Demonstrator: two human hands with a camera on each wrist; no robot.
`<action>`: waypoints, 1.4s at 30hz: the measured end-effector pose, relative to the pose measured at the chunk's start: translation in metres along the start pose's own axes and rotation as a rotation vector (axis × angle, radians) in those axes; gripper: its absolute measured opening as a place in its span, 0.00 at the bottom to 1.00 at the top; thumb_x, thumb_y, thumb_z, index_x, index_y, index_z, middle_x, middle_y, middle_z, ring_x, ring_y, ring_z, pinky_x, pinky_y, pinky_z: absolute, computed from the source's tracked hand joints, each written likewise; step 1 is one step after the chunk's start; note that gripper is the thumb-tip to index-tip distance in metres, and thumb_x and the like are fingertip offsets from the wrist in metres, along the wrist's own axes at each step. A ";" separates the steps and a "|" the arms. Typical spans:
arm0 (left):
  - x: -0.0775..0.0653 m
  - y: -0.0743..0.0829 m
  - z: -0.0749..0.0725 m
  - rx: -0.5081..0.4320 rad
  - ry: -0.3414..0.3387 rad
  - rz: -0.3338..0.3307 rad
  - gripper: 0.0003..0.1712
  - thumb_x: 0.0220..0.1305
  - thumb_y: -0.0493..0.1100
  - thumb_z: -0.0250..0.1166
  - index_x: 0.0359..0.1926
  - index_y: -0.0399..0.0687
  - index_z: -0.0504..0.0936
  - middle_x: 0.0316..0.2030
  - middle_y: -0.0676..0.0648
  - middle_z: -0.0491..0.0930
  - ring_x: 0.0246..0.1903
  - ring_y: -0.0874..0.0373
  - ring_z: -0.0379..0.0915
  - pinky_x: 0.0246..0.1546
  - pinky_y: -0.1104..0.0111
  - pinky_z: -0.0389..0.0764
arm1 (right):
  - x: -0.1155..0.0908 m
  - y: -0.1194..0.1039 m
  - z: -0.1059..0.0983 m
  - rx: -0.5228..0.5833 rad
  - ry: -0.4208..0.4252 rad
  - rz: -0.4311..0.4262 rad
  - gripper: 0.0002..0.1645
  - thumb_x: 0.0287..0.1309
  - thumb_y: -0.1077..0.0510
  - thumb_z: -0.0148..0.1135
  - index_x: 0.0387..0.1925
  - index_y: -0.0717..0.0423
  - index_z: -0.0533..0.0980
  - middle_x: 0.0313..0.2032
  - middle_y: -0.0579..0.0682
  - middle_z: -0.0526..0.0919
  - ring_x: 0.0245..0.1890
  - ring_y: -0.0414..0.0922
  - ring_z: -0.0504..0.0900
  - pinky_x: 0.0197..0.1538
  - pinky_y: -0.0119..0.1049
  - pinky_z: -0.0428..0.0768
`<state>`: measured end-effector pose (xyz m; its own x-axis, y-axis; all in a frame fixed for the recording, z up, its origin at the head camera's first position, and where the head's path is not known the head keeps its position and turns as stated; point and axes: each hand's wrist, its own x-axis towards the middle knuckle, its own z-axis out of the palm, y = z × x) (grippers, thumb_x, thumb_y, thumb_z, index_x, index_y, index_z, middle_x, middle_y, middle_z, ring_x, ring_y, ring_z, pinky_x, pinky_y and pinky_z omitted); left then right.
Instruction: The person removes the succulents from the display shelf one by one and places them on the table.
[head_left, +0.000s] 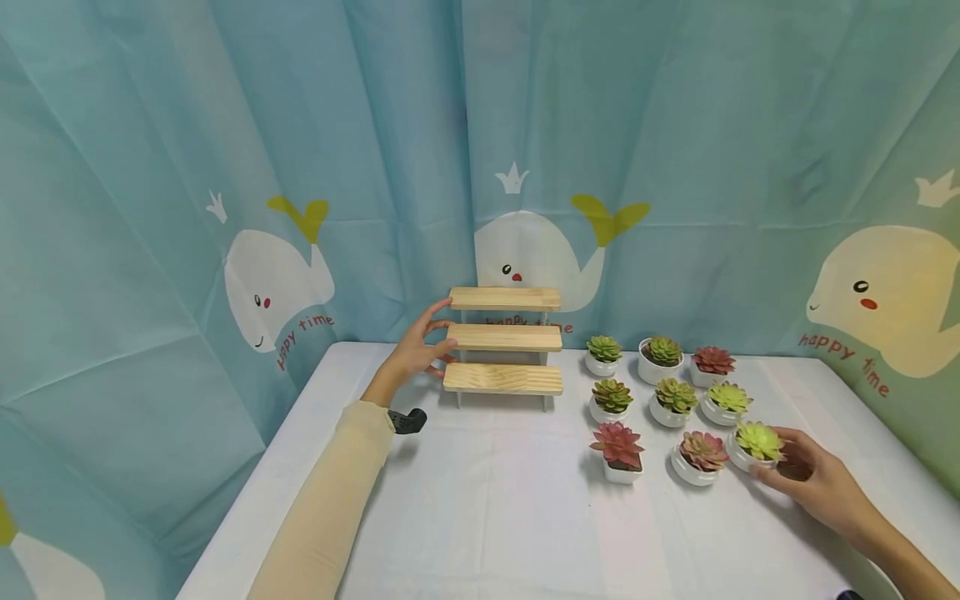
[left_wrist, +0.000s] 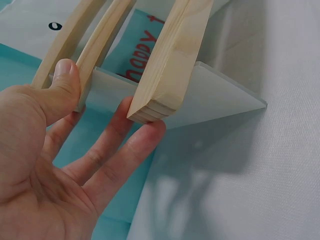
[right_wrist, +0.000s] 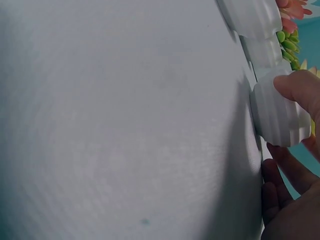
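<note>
A three-step wooden display stand [head_left: 502, 379] with pale side panels stands near the back of the table. At its left end, my left hand [head_left: 416, 346] has its fingers spread, fingertips touching the ends of the planks. In the left wrist view, the thumb [left_wrist: 65, 75] lies at the middle plank, and two fingertips are at the end of the lowest plank [left_wrist: 170, 65]. My right hand [head_left: 825, 483] holds a white ribbed pot [right_wrist: 275, 110] between thumb and fingers. A bright yellow-green artificial succulent [head_left: 759, 440] sits in that pot.
Several potted succulents stand in rough rows right of the stand, including a red one in a square pot [head_left: 622, 475] and a pink one [head_left: 703, 450] beside my right hand. A blue curtain [head_left: 375, 167] with whales hangs behind the white-covered table [head_left: 525, 517].
</note>
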<state>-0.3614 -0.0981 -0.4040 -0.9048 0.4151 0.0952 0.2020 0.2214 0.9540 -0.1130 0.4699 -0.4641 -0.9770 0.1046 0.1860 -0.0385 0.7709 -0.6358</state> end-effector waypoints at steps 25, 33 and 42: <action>-0.003 0.004 0.003 0.018 0.002 0.010 0.45 0.73 0.44 0.66 0.80 0.75 0.53 0.73 0.40 0.62 0.43 0.36 0.85 0.32 0.47 0.88 | -0.001 -0.002 -0.004 0.003 -0.080 0.039 0.39 0.65 0.52 0.72 0.66 0.69 0.65 0.54 0.71 0.79 0.39 0.18 0.70 0.36 0.18 0.72; -0.001 0.004 0.002 0.022 0.014 -0.013 0.47 0.73 0.44 0.66 0.80 0.80 0.51 0.75 0.42 0.62 0.40 0.44 0.86 0.33 0.49 0.88 | 0.004 -0.005 -0.011 -0.039 -0.135 0.050 0.43 0.65 0.49 0.72 0.68 0.69 0.63 0.56 0.76 0.76 0.43 0.29 0.77 0.38 0.22 0.74; -0.008 0.009 0.000 0.072 0.000 0.017 0.47 0.74 0.49 0.65 0.82 0.75 0.47 0.75 0.40 0.61 0.43 0.37 0.85 0.38 0.45 0.87 | 0.010 -0.010 -0.017 -0.031 -0.139 -0.029 0.46 0.62 0.54 0.74 0.70 0.69 0.58 0.53 0.75 0.78 0.43 0.30 0.80 0.38 0.24 0.78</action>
<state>-0.3525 -0.0997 -0.3958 -0.9011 0.4191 0.1112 0.2436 0.2772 0.9294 -0.1186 0.4734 -0.4431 -0.9953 -0.0045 0.0967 -0.0626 0.7918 -0.6075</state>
